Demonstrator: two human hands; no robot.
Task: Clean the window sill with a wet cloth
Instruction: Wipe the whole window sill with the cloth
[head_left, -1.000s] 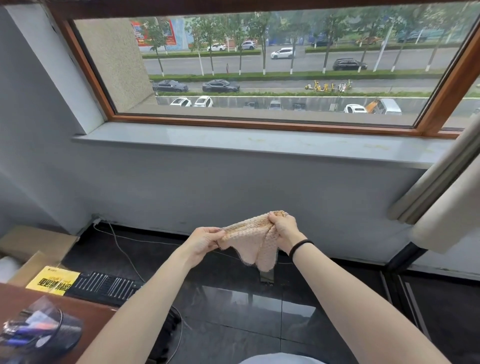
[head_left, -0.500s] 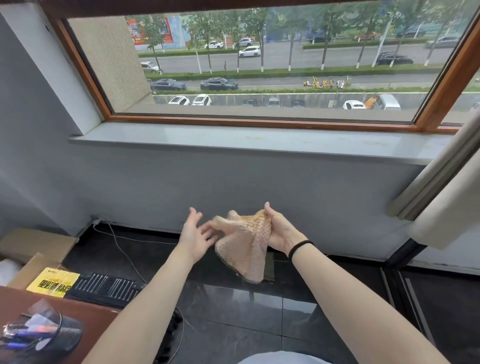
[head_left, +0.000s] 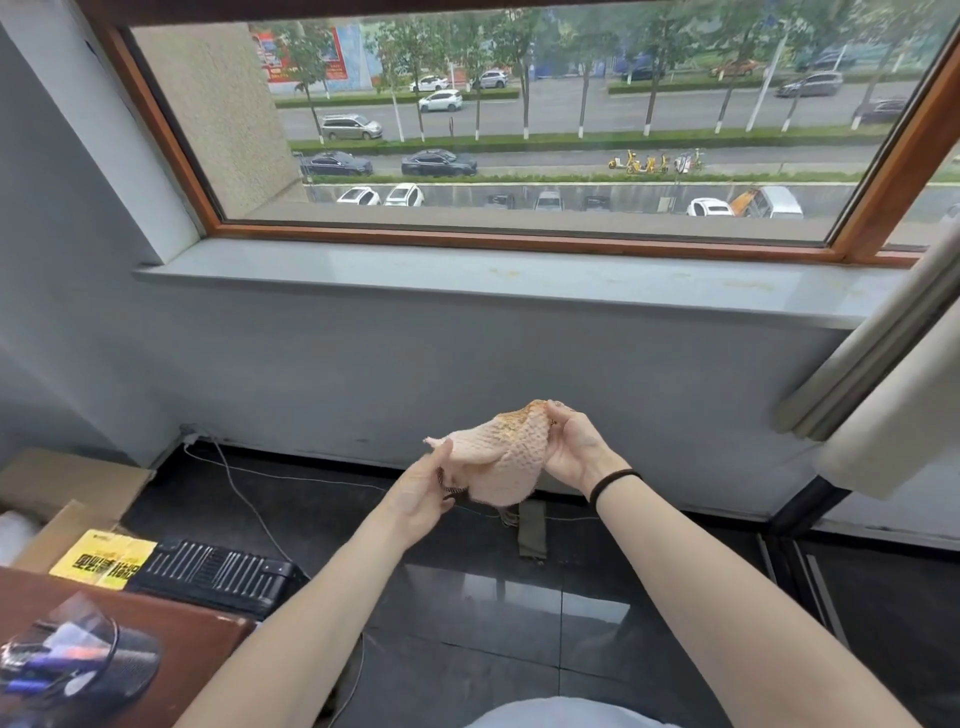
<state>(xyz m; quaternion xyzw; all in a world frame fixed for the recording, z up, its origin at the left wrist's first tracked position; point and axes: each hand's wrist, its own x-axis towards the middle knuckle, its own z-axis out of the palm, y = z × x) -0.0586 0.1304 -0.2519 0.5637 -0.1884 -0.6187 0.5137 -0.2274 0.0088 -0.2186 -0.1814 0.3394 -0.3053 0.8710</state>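
Note:
A pale pink textured cloth (head_left: 501, 457) hangs between both hands in front of me, well below the sill. My right hand (head_left: 574, 449) pinches its upper right corner, a black band around that wrist. My left hand (head_left: 423, 493) holds the cloth's lower left part, thumb on top. The grey window sill (head_left: 467, 275) runs across the view under a wooden-framed window, with faint yellowish stains toward its right half. Neither hand touches the sill.
A curtain (head_left: 893, 374) hangs over the sill's right end. Cardboard boxes (head_left: 62, 499), a yellow packet and a black ribbed case (head_left: 218, 571) lie on the dark tiled floor at left. A brown desk corner with a pen holder (head_left: 78, 670) sits bottom left. A cable runs along the wall.
Half a second ago my left hand was open beside the cloth; now it grips the cloth's lower left part. The cloth has been reshaped and lifted slightly to the right.

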